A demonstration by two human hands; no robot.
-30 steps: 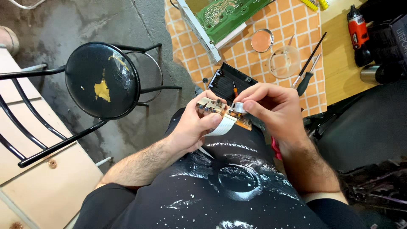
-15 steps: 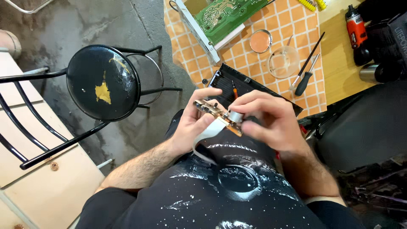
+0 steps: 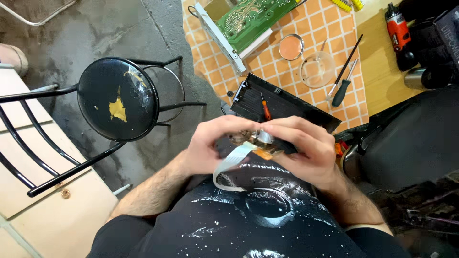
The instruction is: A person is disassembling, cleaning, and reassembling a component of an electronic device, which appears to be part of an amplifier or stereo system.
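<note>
Both my hands hold one small electronic assembly [image 3: 260, 143] in front of my chest: a brownish circuit piece with a small silver motor on it and a white flat ribbon cable [image 3: 229, 167] curling down from it. My left hand [image 3: 210, 145] grips its left side, fingers curled over the top. My right hand [image 3: 306, 148] grips its right side, fingertips meeting the left hand's above the motor. Most of the assembly is hidden by my fingers. Just beyond my hands lies a black plastic housing [image 3: 282, 102] with a small orange-handled screwdriver [image 3: 265, 110] on it.
An orange-and-white checked cloth [image 3: 354, 71] covers the table, bearing a green circuit board in a metal frame [image 3: 244, 21], a round lid [image 3: 291, 47], a clear glass dish [image 3: 316, 69] and two black-handled screwdrivers [image 3: 342, 79]. A red power tool [image 3: 398, 31] lies far right. A black round stool [image 3: 117, 98] stands left.
My hands have closed in over the assembly, fingertips now meeting on top and hiding most of it. The camera view has shifted slightly.
</note>
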